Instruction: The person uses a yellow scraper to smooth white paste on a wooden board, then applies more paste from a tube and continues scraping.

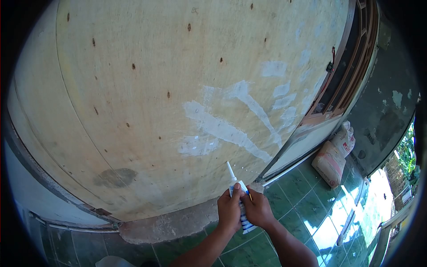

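A white sealant tube [247,225] with a long, narrow nozzle [231,170] is held between my two hands, nozzle pointing up and slightly left. My left hand [229,210] wraps its left side, thumb pressed near the top. My right hand [259,208] is closed around the other side. Something thin and yellow shows beside the right thumb; I cannot make out what it is. Behind the tube stands a plywood panel [133,107] with dark knots. White smears [218,127] of filler cover part of its right half. The nozzle tip appears near the panel's lower part; contact cannot be told.
Green floor tiles [289,196] lie below, with a rough concrete ledge [173,224] along the panel's foot. Two filled sacks [330,162] rest against the wall at right, under a wooden window frame [351,58]. Bright daylight enters at far right.
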`<state>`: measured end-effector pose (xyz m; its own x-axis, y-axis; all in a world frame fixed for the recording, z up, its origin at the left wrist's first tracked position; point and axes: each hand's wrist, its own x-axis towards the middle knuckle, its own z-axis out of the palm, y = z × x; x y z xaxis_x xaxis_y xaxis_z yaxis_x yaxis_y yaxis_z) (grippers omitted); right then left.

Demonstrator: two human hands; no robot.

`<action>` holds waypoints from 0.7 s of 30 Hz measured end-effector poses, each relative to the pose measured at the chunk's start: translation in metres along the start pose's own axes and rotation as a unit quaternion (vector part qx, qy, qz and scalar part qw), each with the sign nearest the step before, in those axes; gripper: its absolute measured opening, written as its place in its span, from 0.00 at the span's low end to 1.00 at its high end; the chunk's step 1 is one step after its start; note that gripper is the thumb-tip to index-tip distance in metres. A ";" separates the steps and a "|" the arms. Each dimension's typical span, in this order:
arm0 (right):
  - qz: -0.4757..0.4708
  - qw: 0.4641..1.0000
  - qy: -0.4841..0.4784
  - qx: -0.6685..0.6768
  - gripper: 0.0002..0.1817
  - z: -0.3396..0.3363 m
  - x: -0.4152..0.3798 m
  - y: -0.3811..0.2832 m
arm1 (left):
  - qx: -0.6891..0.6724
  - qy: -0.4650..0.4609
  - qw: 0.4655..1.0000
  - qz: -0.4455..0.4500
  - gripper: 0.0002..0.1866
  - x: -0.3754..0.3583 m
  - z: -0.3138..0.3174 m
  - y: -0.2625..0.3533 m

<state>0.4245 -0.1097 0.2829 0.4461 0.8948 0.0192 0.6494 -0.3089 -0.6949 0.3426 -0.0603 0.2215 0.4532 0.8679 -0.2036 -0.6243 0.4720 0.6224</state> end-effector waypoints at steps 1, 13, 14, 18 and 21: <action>0.000 1.000 -0.006 -0.002 0.21 0.000 0.002 0.003 | -0.001 -0.001 1.000 -0.004 0.20 0.000 0.000 0.000; -0.004 0.999 -0.016 -0.033 0.23 -0.007 0.000 -0.010 | -0.035 -0.002 0.999 -0.001 0.20 -0.002 0.004 0.001; -0.004 0.999 -0.014 -0.032 0.24 -0.007 -0.001 -0.011 | -0.034 0.003 0.999 -0.002 0.20 -0.002 0.004 0.000; -0.006 1.000 -0.015 -0.024 0.25 -0.006 0.000 -0.009 | -0.031 0.010 0.999 0.001 0.20 -0.001 0.005 0.001; -0.006 1.000 -0.016 -0.011 0.25 -0.006 0.000 -0.010 | -0.027 -0.004 1.000 0.011 0.19 0.002 0.000 -0.004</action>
<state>0.4218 -0.1086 0.2940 0.4181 0.9084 0.0033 0.6679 -0.3049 -0.6789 0.3457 -0.0605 0.2183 0.4448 0.8766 -0.1836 -0.6668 0.4610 0.5855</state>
